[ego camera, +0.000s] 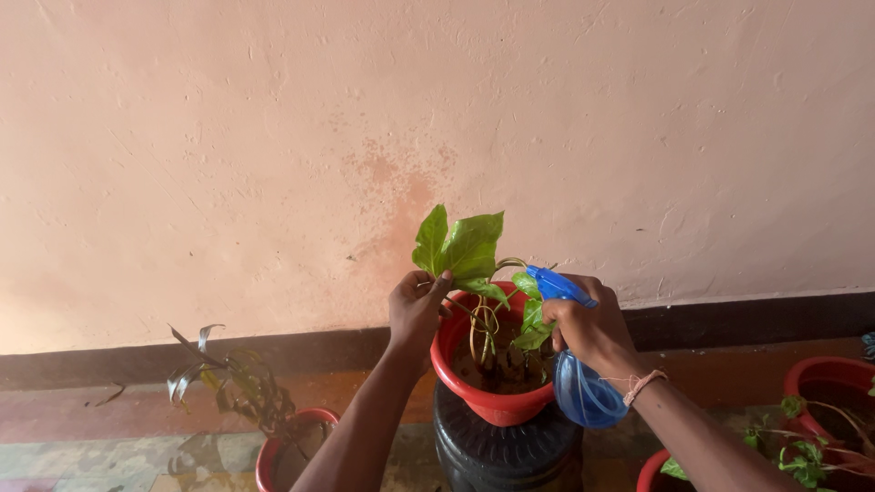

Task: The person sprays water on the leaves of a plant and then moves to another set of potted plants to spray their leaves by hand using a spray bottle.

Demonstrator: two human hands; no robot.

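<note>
A small plant with broad green leaves (460, 246) grows in a red pot (492, 401) that sits on a black ribbed container (506, 451). My left hand (415, 310) pinches the stem just under the leaves at the pot's left rim. My right hand (592, 328) grips a blue spray bottle (583, 387) by its trigger head, with the nozzle pointing left at the leaves and the translucent tank hanging beside the pot's right rim. A thin band circles my right wrist.
A peach wall (273, 137) with a dark skirting band rises close behind. A wilted dark-leaved plant (237, 383) stands in a red pot (283, 451) at lower left. Two more red pots with green plants (834, 410) sit at lower right on a patterned floor.
</note>
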